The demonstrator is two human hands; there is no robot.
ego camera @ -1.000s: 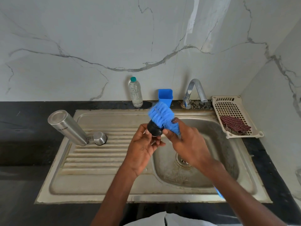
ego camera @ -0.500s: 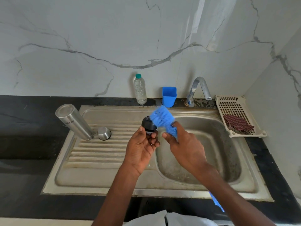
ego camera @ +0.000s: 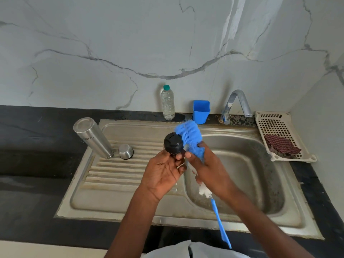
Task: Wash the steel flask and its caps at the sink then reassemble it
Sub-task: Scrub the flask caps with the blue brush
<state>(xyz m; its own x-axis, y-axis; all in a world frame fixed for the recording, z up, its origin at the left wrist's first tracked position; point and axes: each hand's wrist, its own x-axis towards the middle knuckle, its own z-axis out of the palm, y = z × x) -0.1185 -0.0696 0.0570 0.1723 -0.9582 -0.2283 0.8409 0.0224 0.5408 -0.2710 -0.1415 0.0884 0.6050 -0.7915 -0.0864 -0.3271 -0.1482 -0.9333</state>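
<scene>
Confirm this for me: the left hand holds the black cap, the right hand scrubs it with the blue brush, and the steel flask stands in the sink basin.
Wrong on the flask. The head view shows the steel flask standing on the ribbed drainboard, beside the small steel cap, not in the basin. The left hand does hold the black cap, and the right hand the blue brush.

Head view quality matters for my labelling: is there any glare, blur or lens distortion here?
Head view: wide-angle bending curves the countertop edge and splays the sink; a bright glare streak runs down the marble wall; the blue brush bristles look slightly smeared; the steel flask and black cap stay fairly sharp; lighting is soft, shadows faint.
</scene>
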